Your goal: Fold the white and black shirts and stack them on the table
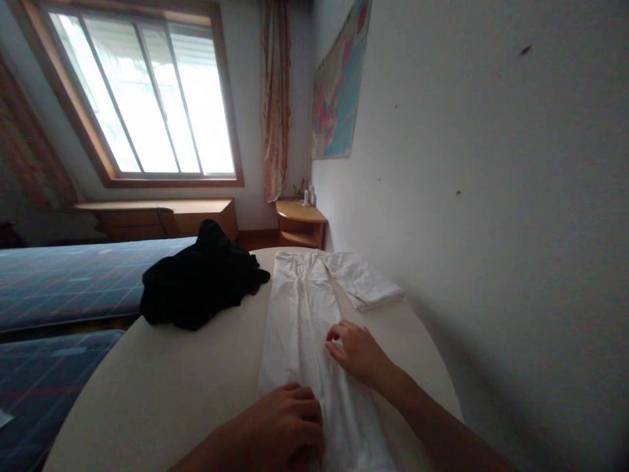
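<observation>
White garment (304, 308) lies lengthwise on the rnd bench (196, 380), apparently mostly laid flat; creases remain. White flap (368, 282) at far R angles out, joined or separate unclear. Blk cloth (201, 282) is heaped, not spread. Person's L hand (295, 419) & R hand (361, 351) are at the garment, fingers curled; can't tell if gripping.

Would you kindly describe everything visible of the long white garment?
The long white garment looks like soft cloth, perhaps trousers, with a gathered far end and lengthwise creases. It lies stretched out on the rounded table, its near end cut off by the picture's bottom edge. The left hand and right hand are over it; any grip is unclear. White cloth adjoins its far right.
</observation>
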The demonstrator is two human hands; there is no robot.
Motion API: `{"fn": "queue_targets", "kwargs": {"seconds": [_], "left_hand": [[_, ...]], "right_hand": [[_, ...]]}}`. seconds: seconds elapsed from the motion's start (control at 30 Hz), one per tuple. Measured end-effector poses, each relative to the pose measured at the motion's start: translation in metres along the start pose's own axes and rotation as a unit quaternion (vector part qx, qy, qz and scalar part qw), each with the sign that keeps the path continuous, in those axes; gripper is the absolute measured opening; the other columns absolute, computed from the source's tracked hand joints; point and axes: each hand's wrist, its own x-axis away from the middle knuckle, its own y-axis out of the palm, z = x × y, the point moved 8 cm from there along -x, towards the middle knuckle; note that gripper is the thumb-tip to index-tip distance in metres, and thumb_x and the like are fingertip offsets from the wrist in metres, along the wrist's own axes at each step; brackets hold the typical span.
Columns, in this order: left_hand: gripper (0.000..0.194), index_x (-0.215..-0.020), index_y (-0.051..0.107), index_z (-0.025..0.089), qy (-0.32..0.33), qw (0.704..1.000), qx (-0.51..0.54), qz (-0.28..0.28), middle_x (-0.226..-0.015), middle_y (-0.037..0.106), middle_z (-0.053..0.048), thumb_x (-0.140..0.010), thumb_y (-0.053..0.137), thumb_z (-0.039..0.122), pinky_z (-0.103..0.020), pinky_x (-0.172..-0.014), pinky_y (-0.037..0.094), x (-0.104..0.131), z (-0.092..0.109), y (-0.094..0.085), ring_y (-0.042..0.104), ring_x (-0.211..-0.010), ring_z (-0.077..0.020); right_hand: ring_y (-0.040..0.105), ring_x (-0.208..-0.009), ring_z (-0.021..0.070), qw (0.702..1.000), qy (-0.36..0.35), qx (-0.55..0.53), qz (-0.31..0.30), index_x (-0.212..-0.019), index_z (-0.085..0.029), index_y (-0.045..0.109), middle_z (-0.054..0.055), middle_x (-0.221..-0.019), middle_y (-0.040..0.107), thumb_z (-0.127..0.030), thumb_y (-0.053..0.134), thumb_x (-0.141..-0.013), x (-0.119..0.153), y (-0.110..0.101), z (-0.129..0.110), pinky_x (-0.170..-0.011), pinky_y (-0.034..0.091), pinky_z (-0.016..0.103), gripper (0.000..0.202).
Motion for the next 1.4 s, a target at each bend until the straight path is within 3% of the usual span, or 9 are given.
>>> {"fn": "queue_targets", "kwargs": {"seconds": [0.17,0.3,0.43,0.57,0.77,1.13,1.4], "left_hand": [[0.017,-0.088,0.063,0.024,0.017,1.000,0.008,-0.017,-0.090,0.067,0.004,-0.079,0.071,0.012,-0.025,-0.090,0.041,0.001,0.005,-0.005,0.059,-0.090,-0.0135],[0.009,-0.085,0.064,0.023,0.029,0.999,0.015,-0.026,-0.087,0.067,0.004,-0.085,0.071,0.019,-0.025,-0.090,0.041,0.000,0.011,-0.008,0.060,-0.091,-0.0137],[0.008,-0.087,0.063,0.022,0.043,0.999,0.020,-0.020,-0.092,0.069,0.003,-0.094,0.063,0.024,-0.024,-0.091,0.042,-0.004,0.016,-0.008,0.060,-0.091,-0.0126],[0.011,-0.086,0.062,0.023,0.050,0.998,0.012,-0.030,-0.092,0.070,0.002,-0.097,0.061,0.027,-0.024,-0.090,0.043,-0.005,0.017,-0.004,0.060,-0.092,-0.0133],[0.007,-0.089,0.064,0.024,0.039,0.999,0.025,-0.026,-0.097,0.070,0.002,-0.095,0.063,0.027,-0.025,-0.092,0.043,-0.003,0.014,-0.006,0.059,-0.097,-0.0136],[0.006,-0.090,0.066,0.024,0.038,0.997,0.059,0.000,-0.111,0.069,0.000,-0.095,0.063,0.027,-0.026,-0.091,0.046,-0.002,0.012,-0.006,0.060,-0.102,-0.0150],[0.007,-0.100,0.069,0.026,0.039,0.998,0.057,0.009,-0.124,0.065,-0.001,-0.093,0.065,0.028,-0.030,-0.106,0.042,0.000,0.012,-0.009,0.057,-0.117,-0.0175]], "right_hand": [[0.064,-0.097,0.0208,0.999,-0.048,-0.009,-0.019,-0.096,-0.022,0.074,0.006,-0.099,0.071,-0.034,0.059,-0.092,-0.018,0.014,-0.029,-0.086,0.039,0.031,0.020],[0.061,-0.101,0.0223,0.999,-0.033,-0.036,0.009,-0.090,-0.022,0.074,0.007,-0.101,0.069,-0.044,0.059,-0.093,-0.025,0.024,-0.038,-0.089,0.039,0.032,0.027],[0.056,-0.110,0.0230,0.994,0.006,-0.096,0.060,-0.085,-0.021,0.074,0.007,-0.108,0.067,-0.047,0.065,-0.089,-0.027,0.035,-0.035,-0.097,0.036,0.033,0.027],[0.052,-0.116,0.0240,0.988,0.037,-0.135,0.064,-0.081,-0.023,0.075,0.006,-0.115,0.066,-0.038,0.069,-0.084,-0.030,0.046,-0.029,-0.100,0.032,0.037,0.016],[0.053,-0.117,0.0228,0.980,0.062,-0.173,0.070,-0.079,-0.024,0.073,0.003,-0.115,0.068,-0.034,0.067,-0.083,-0.034,0.041,-0.022,-0.098,0.032,0.036,0.013],[0.053,-0.114,0.0221,0.984,0.036,-0.130,0.114,-0.078,-0.023,0.071,0.004,-0.110,0.069,-0.029,0.065,-0.081,-0.032,0.036,-0.014,-0.096,0.031,0.035,0.008],[0.054,-0.113,0.0221,0.989,0.021,-0.111,0.095,-0.080,-0.023,0.069,0.004,-0.113,0.067,-0.030,0.065,-0.084,-0.030,0.040,-0.012,-0.097,0.031,0.035,0.009]]}}
